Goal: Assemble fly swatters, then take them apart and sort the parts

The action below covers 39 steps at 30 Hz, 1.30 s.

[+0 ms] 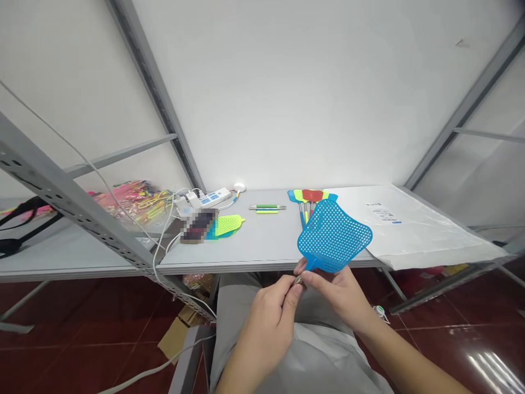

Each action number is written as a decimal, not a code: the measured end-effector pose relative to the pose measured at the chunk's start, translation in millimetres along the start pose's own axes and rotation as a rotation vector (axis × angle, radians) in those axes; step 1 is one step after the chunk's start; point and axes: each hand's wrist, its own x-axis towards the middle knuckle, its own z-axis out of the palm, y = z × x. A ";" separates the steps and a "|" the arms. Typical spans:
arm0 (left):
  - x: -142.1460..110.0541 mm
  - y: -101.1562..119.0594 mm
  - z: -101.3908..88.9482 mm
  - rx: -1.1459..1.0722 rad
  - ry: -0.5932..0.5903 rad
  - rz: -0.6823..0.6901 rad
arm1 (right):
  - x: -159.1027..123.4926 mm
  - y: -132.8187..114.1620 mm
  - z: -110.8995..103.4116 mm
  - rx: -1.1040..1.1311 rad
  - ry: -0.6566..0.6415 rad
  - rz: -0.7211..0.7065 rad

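A blue plastic fly swatter head (334, 235) stands up in front of me, its mesh fanned out above my hands. My right hand (338, 295) grips its narrow neck between fingers and thumb. My left hand (268, 323) comes in from the lower left and pinches a small metal rod end (299, 280) at the neck. The two hands nearly touch there. Most of the rod is hidden by my fingers.
On the grey shelf table (262, 246) lie a bundle of colourful fly swatters (309, 200), a yellow-green swatter head (227, 225), green-handled rods (264, 208), a white power strip (207, 198) with cables, and a white plastic sheet (422, 230). A grey metal upright (69, 191) crosses the left.
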 end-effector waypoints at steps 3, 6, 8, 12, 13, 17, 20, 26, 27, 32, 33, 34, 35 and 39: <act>0.6 -1.9 1.9 0.002 -0.036 -0.041 | -1.9 -0.2 -1.0 -0.031 0.048 -0.040; 4.1 -9.7 -0.5 -0.216 -0.127 -0.134 | -2.2 0.9 -2.6 -0.081 0.083 -0.052; 8.2 -19.0 -2.7 -0.472 -0.258 -0.230 | -1.0 1.4 -4.0 -0.097 0.078 -0.052; 17.5 -40.7 -1.3 -0.926 -0.542 -0.355 | 4.1 -1.0 -11.6 -0.081 0.080 -0.041; 19.4 -44.9 0.5 -0.998 -0.591 -0.358 | 5.3 -2.1 -14.7 -0.084 0.088 -0.037; 22.3 -49.1 6.9 -1.057 -0.631 -0.330 | 7.5 -5.7 -25.7 -0.123 0.066 -0.030; 19.5 -40.1 6.9 -0.923 -0.535 -0.311 | 6.5 -5.4 -25.8 -0.077 -0.018 -0.019; 13.7 -16.3 10.9 -0.493 -0.155 -0.199 | 2.3 3.9 -9.3 -0.057 -0.070 0.017; 13.3 -14.0 11.1 -0.402 -0.105 -0.159 | 1.9 5.7 -7.5 -0.075 -0.048 0.015; 10.5 -13.2 -4.1 0.022 -0.047 -0.068 | 6.4 6.7 -17.9 -0.092 0.128 -0.068; 9.6 -13.8 -9.0 0.077 -0.052 -0.066 | 8.4 5.2 -23.4 -0.061 0.188 -0.097; 8.7 -14.2 -13.4 0.118 -0.058 -0.061 | 10.3 3.6 -29.1 -0.026 0.245 -0.123; 7.8 -14.3 -16.8 0.148 -0.064 -0.055 | 11.8 2.0 -34.1 0.010 0.288 -0.140; 6.5 -13.5 -16.7 0.226 -0.047 -0.025 | 10.9 1.5 -39.4 0.099 0.273 -0.117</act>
